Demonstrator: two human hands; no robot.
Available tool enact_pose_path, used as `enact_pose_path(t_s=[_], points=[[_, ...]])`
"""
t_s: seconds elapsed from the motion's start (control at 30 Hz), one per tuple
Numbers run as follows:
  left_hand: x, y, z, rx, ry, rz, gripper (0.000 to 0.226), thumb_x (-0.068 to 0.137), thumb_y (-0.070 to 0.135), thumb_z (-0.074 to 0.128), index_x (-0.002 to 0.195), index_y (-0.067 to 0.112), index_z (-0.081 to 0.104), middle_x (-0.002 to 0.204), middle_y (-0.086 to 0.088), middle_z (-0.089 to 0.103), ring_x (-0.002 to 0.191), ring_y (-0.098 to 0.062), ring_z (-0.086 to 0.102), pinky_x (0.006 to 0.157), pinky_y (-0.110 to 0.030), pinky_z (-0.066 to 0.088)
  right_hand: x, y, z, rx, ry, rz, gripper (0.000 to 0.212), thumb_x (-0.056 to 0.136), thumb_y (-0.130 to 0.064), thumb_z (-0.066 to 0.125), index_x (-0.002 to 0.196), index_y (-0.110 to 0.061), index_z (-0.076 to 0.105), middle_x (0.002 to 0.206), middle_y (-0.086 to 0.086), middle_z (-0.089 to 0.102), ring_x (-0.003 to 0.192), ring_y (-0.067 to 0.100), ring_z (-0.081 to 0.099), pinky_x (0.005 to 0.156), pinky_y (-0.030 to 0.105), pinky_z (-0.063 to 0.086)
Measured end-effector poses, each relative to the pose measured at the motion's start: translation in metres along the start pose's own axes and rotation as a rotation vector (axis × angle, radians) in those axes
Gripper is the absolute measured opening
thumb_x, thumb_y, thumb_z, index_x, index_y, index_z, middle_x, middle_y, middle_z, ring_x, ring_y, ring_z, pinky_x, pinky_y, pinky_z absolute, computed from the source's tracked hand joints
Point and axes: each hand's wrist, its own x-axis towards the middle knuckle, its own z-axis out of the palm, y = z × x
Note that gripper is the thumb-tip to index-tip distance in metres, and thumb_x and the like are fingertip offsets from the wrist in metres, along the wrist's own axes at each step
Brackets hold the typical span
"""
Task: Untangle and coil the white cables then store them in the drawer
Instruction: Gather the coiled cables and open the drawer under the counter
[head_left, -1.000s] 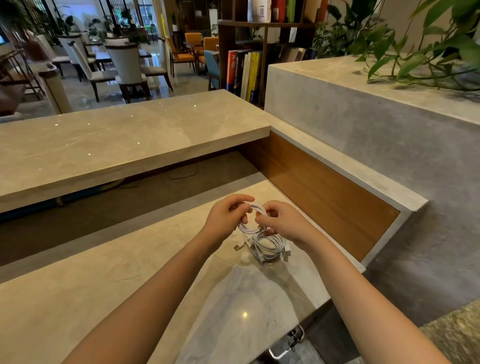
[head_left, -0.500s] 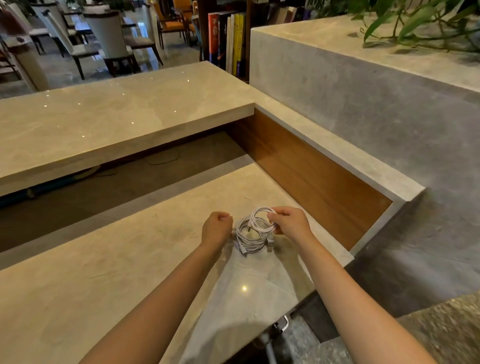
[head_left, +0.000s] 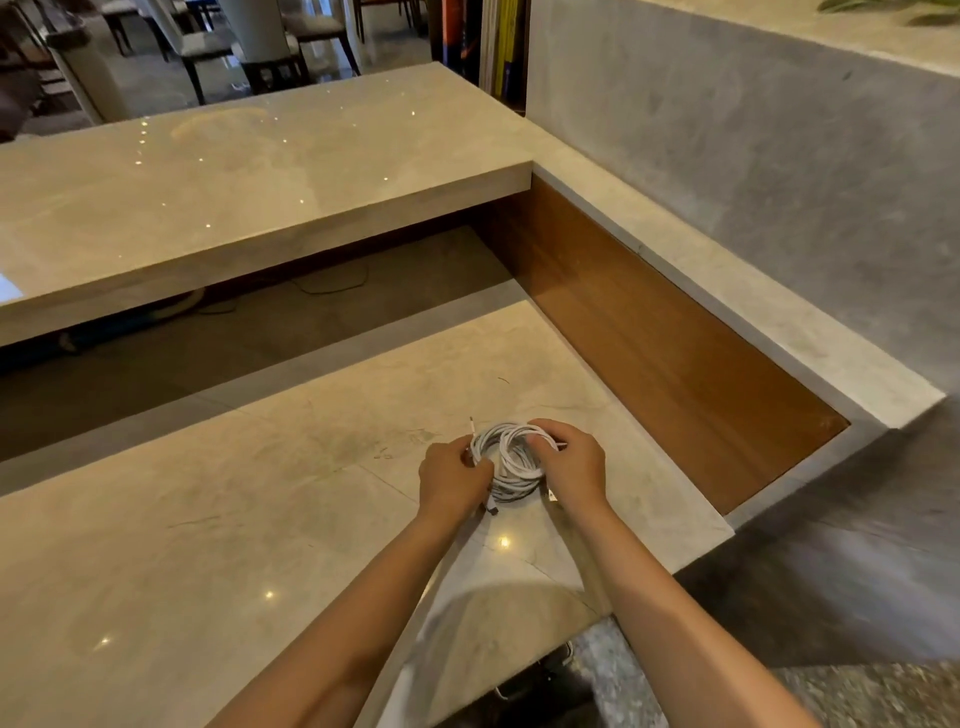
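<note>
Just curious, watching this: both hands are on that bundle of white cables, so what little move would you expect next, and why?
Probably tucking in the loose plug end that sticks out of the white cables, since the left hand and right hand already hold them coiled on the counter.

coiled cables (head_left: 511, 462) sit on the counter (head_left: 260, 519), between both hands.

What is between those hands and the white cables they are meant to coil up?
Nothing visible. The left hand and right hand both grip the white cables directly, one on each side of the coil, above the stone counter. No drawer shows.
</note>
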Motion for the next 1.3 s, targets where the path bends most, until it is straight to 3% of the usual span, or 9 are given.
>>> enact_pose_path(t_s=[0.2,0.33,0.5,0.63,0.8,0.97,1.1,1.23,1.3], points=[[-0.004,-0.005,-0.008,0.01,0.051,0.026,0.042,0.069,0.029,0.047,0.105,0.035,0.067,0.096,-0.003,0.07,0.095,-0.023,0.061,0.088,-0.04,0.049,-0.005,-0.005,-0.003,0.18,-0.03,-0.014,0.015,0.083,-0.009,0.066,0.095,-0.014,0.075,0.091,-0.002,0.072,0.085,0.005,0.065,0.07,0.009,0.049],[-0.008,-0.004,-0.007,0.023,0.013,0.052,0.043,0.077,0.024,0.04,0.114,0.026,0.062,0.109,-0.004,0.068,0.103,-0.025,0.058,0.092,-0.044,0.046,-0.006,-0.017,-0.001,0.152,-0.02,-0.054,0.017,0.082,-0.014,0.068,0.099,-0.014,0.074,0.099,0.001,0.072,0.094,0.012,0.065,0.084,0.027,0.052],[-0.02,0.012,-0.017,-0.245,0.116,0.021,0.019,0.092,0.03,0.052,0.108,0.021,0.057,0.102,0.003,0.064,0.093,-0.015,0.06,0.082,-0.03,0.048,-0.012,-0.029,0.005,0.159,-0.046,-0.085,0.019,0.082,-0.016,0.068,0.1,-0.015,0.074,0.1,0.003,0.072,0.096,0.015,0.065,0.088,0.035,0.053],[-0.018,0.013,-0.027,-0.415,0.032,-0.051,0.039,0.079,0.045,0.064,0.104,0.014,0.063,0.095,-0.003,0.07,0.085,-0.017,0.067,0.073,-0.032,0.054,-0.021,-0.041,0.011,0.124,-0.052,-0.157,0.024,0.085,-0.017,0.066,0.108,-0.015,0.071,0.102,0.003,0.065,0.09,0.011,0.061,0.073,0.004,0.044],[-0.017,0.014,-0.034,-0.653,-0.057,-0.126,0.014,0.089,0.008,0.053,0.088,0.006,0.067,0.068,-0.004,0.068,0.061,-0.012,0.064,0.056,-0.023,0.05,-0.023,-0.045,0.01,0.076,-0.117,-0.159,0.03,0.085,-0.013,0.065,0.115,-0.017,0.068,0.102,0.004,0.058,0.085,0.009,0.056,0.066,-0.003,0.039],[-0.019,0.014,-0.041,-0.698,-0.103,-0.212,0.031,0.089,-0.007,0.039,0.068,0.007,0.057,0.05,0.0,0.058,0.04,-0.005,0.052,0.043,-0.017,0.042,-0.014,-0.048,-0.003,0.013,-0.403,-0.088,0.036,0.087,-0.025,0.065,0.121,-0.014,0.063,0.11,0.002,0.061,0.099,0.013,0.056,0.076,0.014,0.042],[-0.016,-0.007,-0.054,-0.682,-0.046,-0.215,0.035,0.091,-0.007,0.036,0.062,0.007,0.049,0.051,-0.003,0.048,0.044,-0.011,0.044,0.05,-0.024,0.034,0.004,-0.024,-0.011,-0.346,-0.251,-0.012,0.041,0.095,-0.033,0.049,0.125,-0.006,0.057,0.126,0.013,0.059,0.111,0.025,0.056,0.09,0.03,0.043],[-0.018,-0.027,-0.063,-0.778,-0.035,-0.248,0.031,0.092,-0.007,0.036,0.069,0.006,0.052,0.048,0.0,0.052,0.044,-0.01,0.047,0.049,-0.022,0.037,0.001,-0.007,0.008,-0.619,-0.289,-0.004,0.03,0.092,-0.035,0.054,0.096,-0.005,0.056,0.12,0.019,0.052,0.093,0.027,0.053,0.076,0.031,0.041],[-0.021,-0.03,-0.064,-0.836,-0.051,-0.247,0.028,0.093,-0.007,0.036,0.074,0.005,0.053,0.054,-0.003,0.051,0.042,-0.008,0.049,0.044,-0.018,0.041,-0.001,-0.009,0.017,-0.621,-0.265,-0.009,0.03,0.09,-0.026,0.058,0.11,-0.004,0.058,0.119,0.016,0.053,0.101,0.03,0.056,0.08,0.033,0.044]])
